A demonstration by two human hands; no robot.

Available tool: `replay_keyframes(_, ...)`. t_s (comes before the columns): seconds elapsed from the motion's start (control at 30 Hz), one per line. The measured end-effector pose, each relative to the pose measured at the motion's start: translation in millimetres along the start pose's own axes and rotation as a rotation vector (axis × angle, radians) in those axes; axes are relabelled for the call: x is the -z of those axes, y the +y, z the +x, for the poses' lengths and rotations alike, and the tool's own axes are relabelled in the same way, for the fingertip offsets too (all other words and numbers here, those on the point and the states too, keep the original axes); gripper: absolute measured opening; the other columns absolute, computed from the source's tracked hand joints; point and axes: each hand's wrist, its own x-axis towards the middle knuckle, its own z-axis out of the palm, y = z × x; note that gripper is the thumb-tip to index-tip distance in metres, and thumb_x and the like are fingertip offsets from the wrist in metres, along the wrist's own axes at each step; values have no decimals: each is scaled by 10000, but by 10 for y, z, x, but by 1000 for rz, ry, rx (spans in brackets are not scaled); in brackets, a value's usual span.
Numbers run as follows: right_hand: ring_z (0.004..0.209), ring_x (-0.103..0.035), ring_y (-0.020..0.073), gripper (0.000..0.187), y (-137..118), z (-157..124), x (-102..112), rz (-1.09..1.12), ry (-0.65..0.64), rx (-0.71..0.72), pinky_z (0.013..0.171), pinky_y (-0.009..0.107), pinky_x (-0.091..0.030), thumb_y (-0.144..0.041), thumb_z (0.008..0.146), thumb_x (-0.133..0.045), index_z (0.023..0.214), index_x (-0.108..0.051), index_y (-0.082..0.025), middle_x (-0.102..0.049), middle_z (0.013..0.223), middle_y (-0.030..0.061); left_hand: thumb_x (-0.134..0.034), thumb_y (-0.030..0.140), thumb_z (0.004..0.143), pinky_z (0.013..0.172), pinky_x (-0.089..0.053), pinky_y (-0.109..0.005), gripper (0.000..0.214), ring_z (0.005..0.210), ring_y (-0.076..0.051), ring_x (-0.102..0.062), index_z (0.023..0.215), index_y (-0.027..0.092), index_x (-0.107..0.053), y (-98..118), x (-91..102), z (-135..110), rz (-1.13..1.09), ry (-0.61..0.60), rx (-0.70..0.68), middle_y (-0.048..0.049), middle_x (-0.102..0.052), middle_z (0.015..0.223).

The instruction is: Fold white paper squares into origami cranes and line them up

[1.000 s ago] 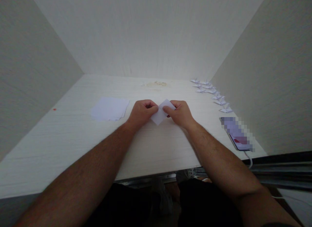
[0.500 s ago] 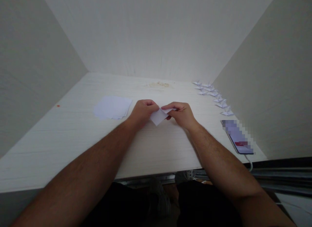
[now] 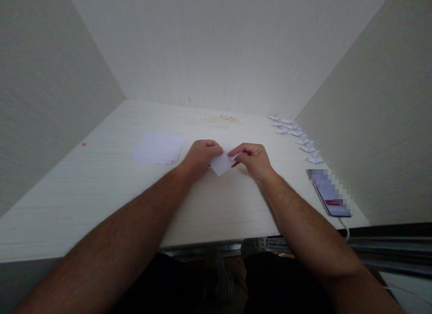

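A small folded piece of white paper [image 3: 220,164] is held between my two hands, just above the middle of the table, with one corner pointing towards me. My left hand [image 3: 201,157] pinches its left side between thumb and fingers. On the other side, my right hand [image 3: 252,159] grips the right part of the paper, thumb and index finger closed on a raised flap. The fingertips under the paper are partly hidden. Left of my left hand lies a loose stack of white paper sheets [image 3: 158,147].
Several white folded paper cranes [image 3: 305,142] stand in rows along the right wall. A phone [image 3: 329,195] with a cable lies near the right front edge of the white table [image 3: 216,215]. Walls [image 3: 209,57] enclose the back and both sides. A brownish stain marks the table's rear.
My right fingers have shifted slightly on the paper's flap, which now lies lower. Both hands still hold the paper. The whole view has tilted a little.
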Motion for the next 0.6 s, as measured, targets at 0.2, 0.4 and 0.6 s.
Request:
replay_keyframes(0.2, 598, -681, 138, 125, -28, -19, 35, 105, -81, -11, 599, 283, -601, -265, 679, -700, 736, -792, -202, -740, 676, 11, -657, 222, 556, 435, -320, -227, 95, 437, -89, -445, 567, 166, -582, 16, -9, -17, -38, -27, 36, 38, -511, 482)
replay_keyframes(0.4, 528, -658, 118, 71, -50, -22, 11, 24, -24, -4, 537, 242, -565, -225, 644, -757, 704, -772, -192, -712, 611, -9, -651, 227, 549, 438, -324, -242, 82, 439, -103, -456, 551, 169, -591, 21, -11, -11, -19, -19, 41, 27, -518, 470)
replay_keyframes(0.6, 528, -664, 121, 115, -30, -15, 11, -14, 2, -8, 532, 243, -568, -190, 636, -704, 726, -775, -186, -720, 626, -10, -680, 262, 584, 462, -347, -242, 114, 474, -110, -489, 598, 164, -624, 28, 11, -22, 4, -83, 22, 12, -562, 519)
